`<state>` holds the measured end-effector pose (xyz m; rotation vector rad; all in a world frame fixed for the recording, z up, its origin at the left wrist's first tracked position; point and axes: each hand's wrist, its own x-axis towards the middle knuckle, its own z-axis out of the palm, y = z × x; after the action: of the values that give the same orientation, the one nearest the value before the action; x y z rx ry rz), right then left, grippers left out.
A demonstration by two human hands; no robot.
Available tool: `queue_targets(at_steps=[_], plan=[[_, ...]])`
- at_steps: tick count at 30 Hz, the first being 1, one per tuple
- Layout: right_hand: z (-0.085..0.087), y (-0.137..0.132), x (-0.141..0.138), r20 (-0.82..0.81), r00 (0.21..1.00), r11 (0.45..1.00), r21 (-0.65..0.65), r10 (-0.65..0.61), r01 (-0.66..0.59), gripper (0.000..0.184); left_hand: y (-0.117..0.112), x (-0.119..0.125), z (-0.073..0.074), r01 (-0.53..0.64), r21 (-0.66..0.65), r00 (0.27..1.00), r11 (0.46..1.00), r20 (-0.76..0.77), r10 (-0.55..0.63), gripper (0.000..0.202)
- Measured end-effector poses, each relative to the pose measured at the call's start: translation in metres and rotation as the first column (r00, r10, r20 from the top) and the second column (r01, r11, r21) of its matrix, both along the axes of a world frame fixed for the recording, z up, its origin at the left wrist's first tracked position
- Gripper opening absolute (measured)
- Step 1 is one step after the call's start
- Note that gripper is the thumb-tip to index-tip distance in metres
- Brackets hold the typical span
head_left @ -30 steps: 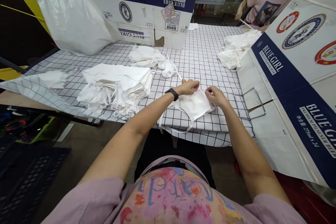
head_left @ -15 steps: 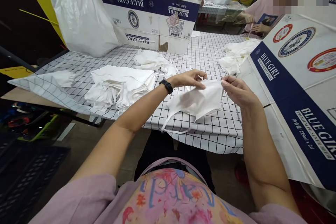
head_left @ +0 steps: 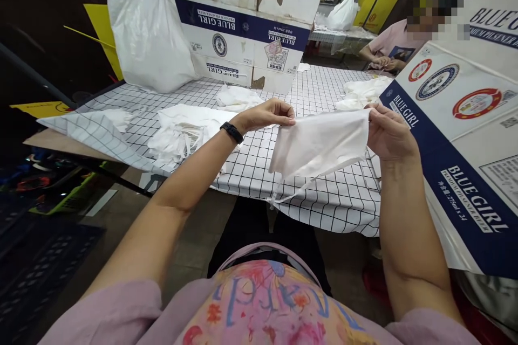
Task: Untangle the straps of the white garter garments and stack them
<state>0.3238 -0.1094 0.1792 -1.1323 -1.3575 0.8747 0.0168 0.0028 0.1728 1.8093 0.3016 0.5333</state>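
Note:
I hold a white cloth mask (head_left: pixel 319 143) stretched in the air above the near edge of the checked table (head_left: pixel 315 91). My left hand (head_left: pixel 269 114) pinches its left upper corner and my right hand (head_left: pixel 386 132) pinches its right upper corner. The mask's thin tie straps (head_left: pixel 291 194) dangle below it. A black band sits on my left wrist. To the left on the table lies a stack of folded white masks (head_left: pixel 186 129).
A Blue Girl carton (head_left: pixel 243 38) and a white plastic bag (head_left: pixel 149 32) stand at the table's far side. A second large carton (head_left: pixel 465 135) leans at my right. More loose masks (head_left: pixel 364 91) lie far right, where another person (head_left: pixel 392 46) sits working.
Both hands lifted the mask off the table and raised it, pulling it taut between them. The view tilted up a little.

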Motion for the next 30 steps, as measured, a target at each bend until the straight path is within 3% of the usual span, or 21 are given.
queue_targets(at_steps=[9,15,19,26,30], plan=[[0.021,-0.004,-0.023,0.113,0.993,0.996,0.076,0.037,-0.045,0.035,-0.007,-0.011,0.008,0.005,0.068,0.998,0.998,-0.056,-0.001,0.031],[0.02,-0.004,-0.021,0.111,0.994,0.995,0.1,-0.005,-0.006,0.03,-0.006,-0.021,0.003,-0.06,-0.073,0.997,0.996,0.036,0.062,0.033],[0.011,-0.006,-0.012,0.123,0.992,0.996,0.084,-0.026,0.016,0.031,-0.007,-0.028,0.007,-0.092,-0.118,0.992,0.989,0.076,0.101,0.04],[0.0,-0.007,0.014,0.112,0.988,0.989,0.119,-0.104,0.091,0.03,0.0,-0.045,0.02,-0.225,0.021,0.974,0.974,-0.02,0.225,0.04],[0.008,-0.017,0.004,0.104,0.989,0.986,0.136,-0.107,0.093,0.032,0.004,-0.054,0.022,-0.23,0.159,0.969,0.96,-0.053,0.24,0.032]])
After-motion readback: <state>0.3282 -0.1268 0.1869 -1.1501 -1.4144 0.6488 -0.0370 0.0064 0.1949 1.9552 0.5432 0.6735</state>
